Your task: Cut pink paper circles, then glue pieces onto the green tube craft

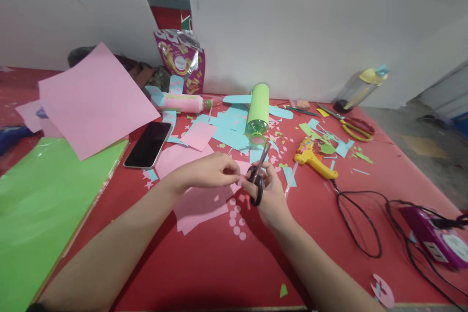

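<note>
In the head view my left hand (214, 171) pinches a small piece of pink paper (241, 180) between thumb and fingertips. Close beside it, my right hand (268, 187) holds a pair of black-handled scissors (259, 186), blades pointing up and away from me. The right fingertips are next to the pink piece; whether they touch it I cannot tell. Below the hands lie several small pink paper circles (237, 230) and pink sheets (201, 207). Just beyond stands out a bottle wrapped in green paper (259, 102), lying with blue paper wings (237, 99).
A yellow glue gun (314, 160) with its cord lies right, near a purple power strip (435, 236). Farther back are yellow-and-red scissors (353, 126) and a clear bottle (360, 88). Left are a phone (148, 145), green sheets (47, 214), a pink bottle plane (183, 103) and a snack bag (183, 61).
</note>
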Motion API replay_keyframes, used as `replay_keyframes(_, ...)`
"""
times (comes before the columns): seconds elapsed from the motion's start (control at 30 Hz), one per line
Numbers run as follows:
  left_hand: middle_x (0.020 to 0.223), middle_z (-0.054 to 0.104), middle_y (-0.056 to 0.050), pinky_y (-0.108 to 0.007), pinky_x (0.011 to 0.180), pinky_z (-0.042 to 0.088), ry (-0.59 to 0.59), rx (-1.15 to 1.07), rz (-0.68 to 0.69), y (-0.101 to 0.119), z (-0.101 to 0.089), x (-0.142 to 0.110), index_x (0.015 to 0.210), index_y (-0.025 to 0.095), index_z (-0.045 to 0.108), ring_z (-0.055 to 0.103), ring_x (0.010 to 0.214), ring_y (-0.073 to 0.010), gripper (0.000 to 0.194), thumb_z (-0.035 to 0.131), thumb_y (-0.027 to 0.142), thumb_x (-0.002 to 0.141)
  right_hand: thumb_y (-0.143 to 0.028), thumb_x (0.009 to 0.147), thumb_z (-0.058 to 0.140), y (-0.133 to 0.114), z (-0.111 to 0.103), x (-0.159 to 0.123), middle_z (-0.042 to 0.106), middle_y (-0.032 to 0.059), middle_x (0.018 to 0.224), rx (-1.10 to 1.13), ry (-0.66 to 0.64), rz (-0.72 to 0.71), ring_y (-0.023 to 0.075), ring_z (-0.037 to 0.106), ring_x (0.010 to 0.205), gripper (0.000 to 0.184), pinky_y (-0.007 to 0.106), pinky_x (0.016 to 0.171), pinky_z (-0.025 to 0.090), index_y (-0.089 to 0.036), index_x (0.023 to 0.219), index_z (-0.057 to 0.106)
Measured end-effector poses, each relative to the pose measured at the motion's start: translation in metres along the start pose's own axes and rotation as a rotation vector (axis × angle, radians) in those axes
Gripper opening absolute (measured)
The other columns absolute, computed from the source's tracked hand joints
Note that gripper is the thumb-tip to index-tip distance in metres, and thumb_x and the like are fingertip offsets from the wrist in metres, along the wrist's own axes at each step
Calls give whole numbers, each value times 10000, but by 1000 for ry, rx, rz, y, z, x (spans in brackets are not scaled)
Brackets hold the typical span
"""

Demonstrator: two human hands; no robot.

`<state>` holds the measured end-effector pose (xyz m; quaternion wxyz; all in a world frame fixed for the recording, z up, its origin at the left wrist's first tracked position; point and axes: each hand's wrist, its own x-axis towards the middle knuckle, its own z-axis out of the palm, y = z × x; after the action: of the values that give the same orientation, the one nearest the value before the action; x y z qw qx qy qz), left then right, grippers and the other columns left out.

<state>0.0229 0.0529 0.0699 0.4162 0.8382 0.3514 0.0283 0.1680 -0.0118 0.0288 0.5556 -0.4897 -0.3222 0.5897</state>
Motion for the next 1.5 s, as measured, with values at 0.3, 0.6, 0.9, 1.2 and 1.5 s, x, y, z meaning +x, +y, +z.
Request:
replay_keyframes(0.3, 619, 557, 5, -211, 544, 342, 10, -14, -36, 2, 5, 3, 635, 146, 555, 482, 589, -114, 143, 453, 222, 702, -130, 567, 598, -6, -6, 1, 481, -58, 717, -344, -59, -42, 88, 489, 590, 361, 215, 524, 398, -231, 879, 447)
replay_keyframes(0.6, 734, 650, -43, -245, 617, 400, 124, 162, -18, -13, 21, 2, 731, 154, 628, 566, 670, -155, 224, 408, 131, 698, -128, 605, 508, -7, -18, 5, 490, -57, 621, -828, -169, -108, 111, 468, 528, 283, 237, 516, 367, -227, 867, 465)
replay_keyframes(0.9, 818, 624, -73, -376, 819, 331, 371, 299, 152, -29, 71, -18, 807, 145, 636, 558, 800, -181, 246, 396, 123, 760, -51, 608, 464, -4, -25, 1, 470, -39, 616, -1097, -315, -224, 116, 426, 551, 262, 235, 542, 351, -196, 827, 470)
replay_keyframes(1.2, 806, 597, -96, -423, 786, 278, 352, 521, 349, -36, 78, -21, 982, 164, 627, 517, 832, -221, 288, 411, 155, 793, -55, 632, 475, 3, -30, 1, 521, 6, 720, -1140, -290, -308, 136, 476, 621, 252, 246, 580, 388, -196, 840, 494)
replay_keyframes(1.5, 755, 592, -66, -384, 766, 294, 529, 531, 428, -41, 81, -21, 938, 149, 627, 512, 773, -183, 263, 395, 135, 816, -37, 643, 466, 5, -37, 2, 567, 55, 835, -1155, -277, -367, 161, 549, 707, 290, 296, 662, 458, -193, 883, 512)
